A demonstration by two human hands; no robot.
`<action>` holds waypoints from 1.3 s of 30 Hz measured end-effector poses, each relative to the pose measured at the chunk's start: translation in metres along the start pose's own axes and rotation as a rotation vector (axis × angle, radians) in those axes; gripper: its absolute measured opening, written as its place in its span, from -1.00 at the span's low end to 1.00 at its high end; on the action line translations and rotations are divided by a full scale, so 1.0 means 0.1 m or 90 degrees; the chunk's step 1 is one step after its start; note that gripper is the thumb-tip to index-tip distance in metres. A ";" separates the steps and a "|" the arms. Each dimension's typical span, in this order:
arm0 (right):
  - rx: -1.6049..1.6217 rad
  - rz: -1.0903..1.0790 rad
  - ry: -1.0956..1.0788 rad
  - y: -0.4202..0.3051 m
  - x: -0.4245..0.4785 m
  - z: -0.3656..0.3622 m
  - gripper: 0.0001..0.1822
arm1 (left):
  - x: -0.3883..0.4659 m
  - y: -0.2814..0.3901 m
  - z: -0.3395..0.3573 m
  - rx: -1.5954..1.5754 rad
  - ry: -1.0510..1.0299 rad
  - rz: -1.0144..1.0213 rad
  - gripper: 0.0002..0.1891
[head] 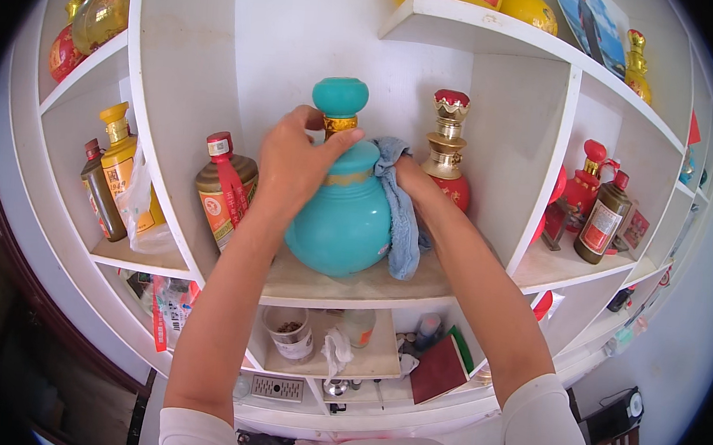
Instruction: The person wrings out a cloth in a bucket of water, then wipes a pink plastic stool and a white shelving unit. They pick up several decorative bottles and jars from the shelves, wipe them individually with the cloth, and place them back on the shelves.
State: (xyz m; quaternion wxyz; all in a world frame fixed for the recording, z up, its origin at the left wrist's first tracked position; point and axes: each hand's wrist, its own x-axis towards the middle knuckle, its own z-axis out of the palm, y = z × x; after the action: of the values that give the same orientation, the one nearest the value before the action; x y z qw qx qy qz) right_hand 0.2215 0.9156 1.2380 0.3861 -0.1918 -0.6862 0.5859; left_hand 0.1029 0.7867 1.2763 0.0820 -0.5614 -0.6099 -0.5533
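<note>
A round turquoise ceramic liquor bottle [340,227] with a gold neck band and a bulbous stopper stands on the middle shelf before me. My left hand [302,150] grips it around the neck, thumb and fingers on either side just below the gold band. On the bottle's right side is a blue cloth [403,226], partly wrapped around my right hand [406,173]; the cloth hides most of those fingers. The cloth lies against the bottle's shoulder and hangs down beside its body.
A brown bottle with a red ribbon [226,182] stands close at left; a red bottle with a tall gold neck [450,167] is behind my right forearm. White partitions [543,167] flank the bay. Below, a plastic tub [289,335] and a dark red book [439,371] occupy lower shelves.
</note>
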 end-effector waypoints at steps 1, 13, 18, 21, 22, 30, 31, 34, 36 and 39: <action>0.011 0.001 0.004 0.01 -0.03 0.01 -0.67 | -0.03 0.01 0.04 -0.017 0.014 0.010 -0.47; -0.426 -0.569 0.232 0.29 -0.60 0.17 -0.66 | 0.09 -0.02 0.15 -0.338 -0.187 -0.132 -0.61; -0.832 -0.510 0.126 0.19 -0.31 -0.05 -0.67 | 0.18 -0.07 0.12 -0.448 -0.302 -0.156 -0.63; -0.061 -0.164 0.023 0.08 -0.14 0.01 -0.68 | 0.25 -0.18 0.13 -0.514 -0.333 -0.112 -0.62; -0.034 -0.129 -0.003 0.05 -0.09 -0.01 -0.68 | 0.27 -0.21 0.14 -0.514 -0.346 -0.100 -0.62; 0.087 0.038 -0.052 -0.05 0.00 -0.01 -0.67 | 0.16 -0.08 0.08 -0.296 -0.199 -0.115 -0.51; 0.075 0.024 -0.045 -0.01 0.02 -0.05 -0.67 | 0.12 -0.03 0.10 -0.164 -0.115 -0.073 -0.49; 0.025 -0.009 -0.015 0.07 0.03 -0.05 -0.67 | -0.01 0.08 0.19 0.049 0.041 0.032 -0.38; -0.030 -0.054 0.007 0.13 0.02 -0.06 -0.67 | -0.06 0.19 0.32 0.054 0.084 -0.006 -0.45; -0.245 -0.210 0.047 0.18 -0.11 -0.09 -0.65 | 0.01 0.13 0.38 -0.028 0.068 -0.046 -0.48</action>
State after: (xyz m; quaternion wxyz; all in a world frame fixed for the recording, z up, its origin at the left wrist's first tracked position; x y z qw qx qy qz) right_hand 0.2322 0.9177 1.2177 0.4578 -0.1687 -0.7923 0.3663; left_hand 0.1325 0.8133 1.2708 0.0824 -0.5103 -0.6120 -0.5986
